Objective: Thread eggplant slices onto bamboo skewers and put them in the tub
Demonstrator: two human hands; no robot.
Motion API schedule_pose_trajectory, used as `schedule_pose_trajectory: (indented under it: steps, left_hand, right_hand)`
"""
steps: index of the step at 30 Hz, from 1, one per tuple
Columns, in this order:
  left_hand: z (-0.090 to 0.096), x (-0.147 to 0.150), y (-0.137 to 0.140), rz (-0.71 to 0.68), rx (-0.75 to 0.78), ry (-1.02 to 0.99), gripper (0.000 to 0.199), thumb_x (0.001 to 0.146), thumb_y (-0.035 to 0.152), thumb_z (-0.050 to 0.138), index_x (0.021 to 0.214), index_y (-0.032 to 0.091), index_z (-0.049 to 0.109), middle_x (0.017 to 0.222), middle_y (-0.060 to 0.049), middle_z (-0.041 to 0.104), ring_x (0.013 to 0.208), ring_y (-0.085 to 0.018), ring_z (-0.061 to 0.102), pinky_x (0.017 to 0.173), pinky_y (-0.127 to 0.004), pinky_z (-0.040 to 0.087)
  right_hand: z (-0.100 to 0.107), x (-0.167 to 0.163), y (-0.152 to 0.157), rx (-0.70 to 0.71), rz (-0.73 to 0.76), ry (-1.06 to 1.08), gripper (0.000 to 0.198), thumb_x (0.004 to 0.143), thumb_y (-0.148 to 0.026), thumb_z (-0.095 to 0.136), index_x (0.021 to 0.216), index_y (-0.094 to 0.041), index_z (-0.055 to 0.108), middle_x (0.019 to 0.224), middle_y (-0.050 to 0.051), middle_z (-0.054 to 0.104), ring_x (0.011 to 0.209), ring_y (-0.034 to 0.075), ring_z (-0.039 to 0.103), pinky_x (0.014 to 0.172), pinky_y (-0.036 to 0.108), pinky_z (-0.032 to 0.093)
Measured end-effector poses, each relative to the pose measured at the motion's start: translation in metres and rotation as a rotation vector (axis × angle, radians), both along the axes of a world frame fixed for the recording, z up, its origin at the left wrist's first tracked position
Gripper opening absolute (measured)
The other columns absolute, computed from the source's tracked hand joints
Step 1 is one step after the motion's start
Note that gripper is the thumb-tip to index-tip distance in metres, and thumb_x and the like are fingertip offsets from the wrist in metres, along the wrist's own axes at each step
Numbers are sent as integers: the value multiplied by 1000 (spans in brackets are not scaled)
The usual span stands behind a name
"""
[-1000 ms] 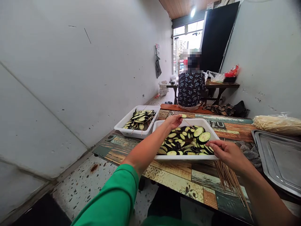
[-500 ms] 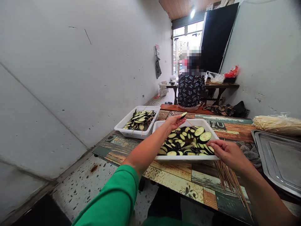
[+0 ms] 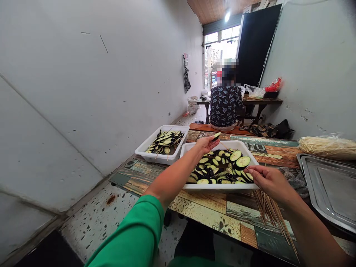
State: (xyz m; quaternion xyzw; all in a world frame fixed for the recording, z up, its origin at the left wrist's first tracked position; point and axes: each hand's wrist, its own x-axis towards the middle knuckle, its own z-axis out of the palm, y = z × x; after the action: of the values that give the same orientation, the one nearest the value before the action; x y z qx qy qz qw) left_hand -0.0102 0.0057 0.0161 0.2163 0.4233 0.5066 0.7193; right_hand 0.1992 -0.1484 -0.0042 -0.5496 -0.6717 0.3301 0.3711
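Over the far side of a white tub (image 3: 215, 186) of wet eggplant slices (image 3: 204, 181), my left hand (image 3: 205, 144) is closed on an eggplant slice (image 3: 216, 136), dark skin along its edge. Thin sticks (image 3: 225, 146) slant down from beside those fingers toward the tub. My right hand (image 3: 264, 177), at the tub's right corner, pinches the end of a bamboo skewer (image 3: 247, 168). Large round eggplant slices (image 3: 243, 162) sit at its tip. Below that hand lies a fan of loose bamboo skewers (image 3: 271, 211).
A second white tub (image 3: 155, 159) with skewered eggplant stands to the left. Metal trays (image 3: 330, 185), a grey cloth (image 3: 294, 181) and a bag of enoki-like strands (image 3: 326, 146) lie on the right. A person (image 3: 226, 105) sits ahead, facing away, on a bench (image 3: 197, 127).
Almost nothing differs. Both hands keep their places and grips; the seated person's head has shifted very slightly.
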Motion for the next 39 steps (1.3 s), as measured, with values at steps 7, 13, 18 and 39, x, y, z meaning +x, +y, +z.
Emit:
schedule_pose_trajectory:
  steps: [7,13,18,39]
  left_hand:
    - [-1,3,-2,9,54,31,10,83,4,52,85,5,61,67,-9,65,64,-13,66,67,-25,55]
    - [0,7,-8,-44,74,62,9,83,3,51,83,6,59,65,-8,64,62,-13,65,67,-26,56]
    - [3,10,-15,-67,102,93,7,82,1,52,80,6,56,63,-8,63,59,-14,66,63,-25,56]
    - [-11,13,-19,-360,732,1141,22,79,31,62,89,14,72,83,-7,69,78,-16,63,81,-29,48]
  right_hand:
    - [1,-2,-1,-35,-2,22,42,76,-50,52,80,-12,69,52,-1,47,46,9,35,43,23,24]
    - [2,-2,-1,-31,-9,35,43,74,-50,52,81,-10,68,49,-3,42,45,9,33,42,23,23]
    - [-2,1,1,-44,-11,45,44,75,-50,52,85,-10,67,48,-4,39,43,8,31,41,23,20]
    - [-6,-6,5,50,-238,152,42,76,-47,51,91,-12,68,48,-3,44,42,9,34,40,23,22]
